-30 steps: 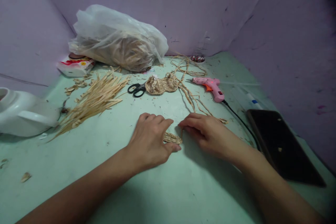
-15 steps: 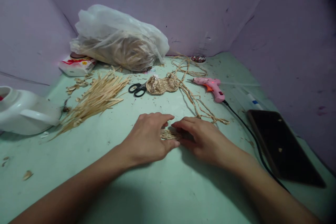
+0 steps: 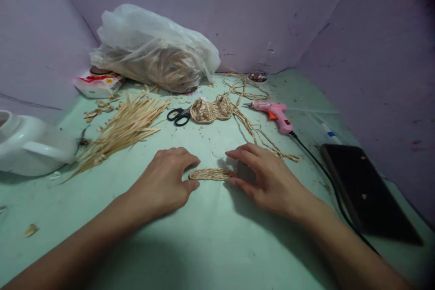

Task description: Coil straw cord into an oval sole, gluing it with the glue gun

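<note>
A short flat piece of braided straw [image 3: 211,174] lies on the pale green table [image 3: 210,240] between my hands. My left hand [image 3: 164,182] rests on the table at the piece's left end, fingers curled, thumb and fingertips at that end. My right hand [image 3: 264,175] sits at the right end, thumb and fingers pinching the braid where a long braided cord [image 3: 258,136] runs off toward the back. Both forearms reach in from the bottom edge.
A coiled braid [image 3: 210,109], black scissors [image 3: 178,115] and a pink glue gun [image 3: 273,114] with a black cable lie behind. Loose straw strips [image 3: 122,129] spread at left, beside a white jug [image 3: 30,145]. A plastic bag of straw [image 3: 152,52] stands at the back, a dark phone [image 3: 360,186] at right.
My left hand has slid left off the braided piece, uncovering its full length. My right hand has shifted slightly right, still at the piece's right end.
</note>
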Demonstrator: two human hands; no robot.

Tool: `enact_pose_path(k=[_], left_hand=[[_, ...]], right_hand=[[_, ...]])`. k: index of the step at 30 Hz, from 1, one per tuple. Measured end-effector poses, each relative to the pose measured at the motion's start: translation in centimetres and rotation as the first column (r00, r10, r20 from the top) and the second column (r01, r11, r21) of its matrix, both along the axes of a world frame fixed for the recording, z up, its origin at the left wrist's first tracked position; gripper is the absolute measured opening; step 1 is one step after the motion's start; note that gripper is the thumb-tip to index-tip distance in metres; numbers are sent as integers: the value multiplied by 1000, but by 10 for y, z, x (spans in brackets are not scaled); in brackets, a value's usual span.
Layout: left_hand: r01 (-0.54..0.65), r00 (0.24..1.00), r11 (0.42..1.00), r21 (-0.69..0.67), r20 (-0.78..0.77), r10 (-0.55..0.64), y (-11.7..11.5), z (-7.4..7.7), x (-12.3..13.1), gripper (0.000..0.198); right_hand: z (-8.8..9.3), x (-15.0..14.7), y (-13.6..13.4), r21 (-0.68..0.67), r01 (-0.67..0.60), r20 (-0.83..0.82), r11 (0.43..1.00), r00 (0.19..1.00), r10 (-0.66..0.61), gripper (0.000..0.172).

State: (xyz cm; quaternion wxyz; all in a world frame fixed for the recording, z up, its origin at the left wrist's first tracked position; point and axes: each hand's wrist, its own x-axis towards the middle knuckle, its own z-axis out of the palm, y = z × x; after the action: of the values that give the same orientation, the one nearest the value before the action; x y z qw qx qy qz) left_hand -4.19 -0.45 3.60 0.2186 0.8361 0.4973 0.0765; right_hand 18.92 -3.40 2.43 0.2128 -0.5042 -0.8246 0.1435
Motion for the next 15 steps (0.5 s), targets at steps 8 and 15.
enact_pose_path(k=[8,15], left_hand=[[-11,998,1000,-20,-64,9,-7,-2,2,28],[-19,996,1000,-22,-83,17,-9,-2,4,23]], right_hand=[[-7,-1,7,346,336,-411,876,893,-181,15],[-6,3,3,208,544,-609,813,722,-328,10]])
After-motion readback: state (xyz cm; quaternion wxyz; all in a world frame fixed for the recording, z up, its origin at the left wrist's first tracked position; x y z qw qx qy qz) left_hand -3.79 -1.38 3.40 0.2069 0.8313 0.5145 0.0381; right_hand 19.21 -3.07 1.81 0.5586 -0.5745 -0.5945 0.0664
